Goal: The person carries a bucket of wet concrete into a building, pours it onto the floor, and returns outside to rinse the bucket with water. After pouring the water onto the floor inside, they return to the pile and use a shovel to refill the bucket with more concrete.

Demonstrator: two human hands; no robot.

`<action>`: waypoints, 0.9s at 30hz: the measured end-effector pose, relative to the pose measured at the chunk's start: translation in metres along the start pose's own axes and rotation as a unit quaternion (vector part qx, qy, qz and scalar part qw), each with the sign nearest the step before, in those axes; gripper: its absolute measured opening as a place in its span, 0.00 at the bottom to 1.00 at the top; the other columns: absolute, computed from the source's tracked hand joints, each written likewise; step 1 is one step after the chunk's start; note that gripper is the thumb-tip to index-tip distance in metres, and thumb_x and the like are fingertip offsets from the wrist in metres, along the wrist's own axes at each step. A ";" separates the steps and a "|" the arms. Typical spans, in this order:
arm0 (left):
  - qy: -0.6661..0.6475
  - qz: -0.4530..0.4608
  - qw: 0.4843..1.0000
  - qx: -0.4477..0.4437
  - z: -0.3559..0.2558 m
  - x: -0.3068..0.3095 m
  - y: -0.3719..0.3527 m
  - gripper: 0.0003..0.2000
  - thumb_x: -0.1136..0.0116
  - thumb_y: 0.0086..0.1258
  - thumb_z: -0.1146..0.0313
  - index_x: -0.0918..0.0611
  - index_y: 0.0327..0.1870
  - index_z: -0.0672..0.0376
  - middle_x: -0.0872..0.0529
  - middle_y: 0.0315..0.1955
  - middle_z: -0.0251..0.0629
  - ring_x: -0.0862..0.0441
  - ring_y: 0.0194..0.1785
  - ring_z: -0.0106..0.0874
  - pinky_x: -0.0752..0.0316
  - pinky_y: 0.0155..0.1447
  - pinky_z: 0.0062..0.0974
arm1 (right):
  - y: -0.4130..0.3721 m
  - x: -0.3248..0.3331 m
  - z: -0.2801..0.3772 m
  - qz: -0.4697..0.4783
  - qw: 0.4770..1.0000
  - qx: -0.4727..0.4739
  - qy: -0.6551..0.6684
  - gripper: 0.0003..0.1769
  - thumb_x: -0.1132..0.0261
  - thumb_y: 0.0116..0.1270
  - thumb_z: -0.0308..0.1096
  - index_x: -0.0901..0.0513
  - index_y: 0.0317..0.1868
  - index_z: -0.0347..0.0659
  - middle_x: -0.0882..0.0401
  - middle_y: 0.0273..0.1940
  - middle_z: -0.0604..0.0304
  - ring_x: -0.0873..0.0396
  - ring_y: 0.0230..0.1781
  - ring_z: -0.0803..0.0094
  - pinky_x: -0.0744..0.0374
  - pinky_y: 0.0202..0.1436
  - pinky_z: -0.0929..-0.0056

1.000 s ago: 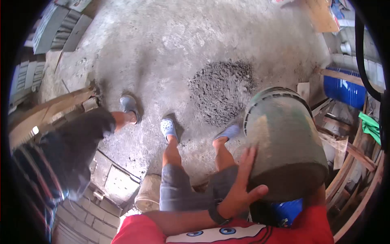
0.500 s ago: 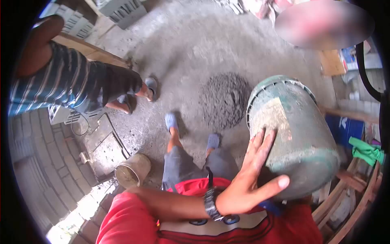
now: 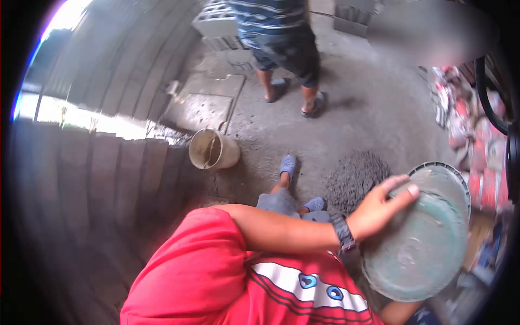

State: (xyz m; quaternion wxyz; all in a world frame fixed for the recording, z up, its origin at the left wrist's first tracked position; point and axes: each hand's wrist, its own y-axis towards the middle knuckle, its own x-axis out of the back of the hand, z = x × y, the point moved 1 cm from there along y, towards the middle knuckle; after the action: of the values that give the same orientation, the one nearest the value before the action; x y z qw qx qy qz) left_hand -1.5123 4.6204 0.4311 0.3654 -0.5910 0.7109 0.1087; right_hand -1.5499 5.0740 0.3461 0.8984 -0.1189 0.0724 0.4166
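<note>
A large greenish-grey plastic bucket (image 3: 420,252) is held up at the right of the head view, tilted with its base towards me. Its ribbed rim faces away, and its inside is hidden. My left hand (image 3: 379,211), with a dark watch on the wrist, presses against the bucket's near side, thumb and fingers stretched along it. Part of my right arm (image 3: 400,313) shows below the bucket; the bucket hides that hand. Just beyond my left hand, a heap of wet grey mortar (image 3: 357,176) lies on the floor.
A smaller pale bucket (image 3: 227,154) stands on the concrete floor left of my feet. Ahead, another person (image 3: 287,49) in a striped shirt stands near hollow blocks (image 3: 214,19). Red and white sacks (image 3: 482,157) lie at right. A block wall (image 3: 97,189) rises at left.
My view has swung left. The large bucket has turned so its base faces me more, and my left hand sits on its left side. The other person has turned and stepped.
</note>
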 end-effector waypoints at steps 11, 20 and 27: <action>0.319 -0.445 0.832 -0.090 0.039 0.411 -0.134 0.34 0.36 0.71 0.49 0.27 0.68 0.67 0.21 0.63 0.51 0.23 0.65 0.36 0.29 0.68 0.32 | -0.109 -0.222 -0.030 0.453 0.806 -0.253 -0.285 0.13 0.36 0.73 0.46 0.22 0.34 0.48 0.39 0.20 0.76 0.41 0.16 0.85 0.36 0.20 0.78; 0.328 -0.642 0.683 0.120 0.142 0.513 -0.467 0.24 0.35 0.67 0.50 0.14 0.50 0.66 0.11 0.46 0.48 0.13 0.48 0.36 0.22 0.55 0.31 | -0.203 -0.334 -0.200 0.452 0.728 -0.050 -0.513 0.29 0.35 0.72 0.48 0.40 0.21 0.45 0.45 0.22 0.73 0.47 0.25 0.80 0.44 0.27 0.70; 0.203 -0.650 0.714 0.162 0.141 0.568 -0.477 0.28 0.37 0.68 0.44 0.14 0.52 0.65 0.12 0.36 0.42 0.18 0.38 0.31 0.24 0.48 0.31 | -0.261 -0.420 -0.216 0.487 0.673 -0.039 -0.556 0.26 0.38 0.75 0.51 0.35 0.23 0.47 0.43 0.20 0.73 0.43 0.19 0.81 0.41 0.22 0.72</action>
State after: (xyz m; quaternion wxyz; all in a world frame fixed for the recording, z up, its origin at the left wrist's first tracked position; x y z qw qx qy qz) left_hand -1.0381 4.1384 0.0958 0.2830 -0.8471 0.2153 -0.3950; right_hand -1.6266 4.5446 0.2744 0.4370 0.1516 -0.4090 0.7866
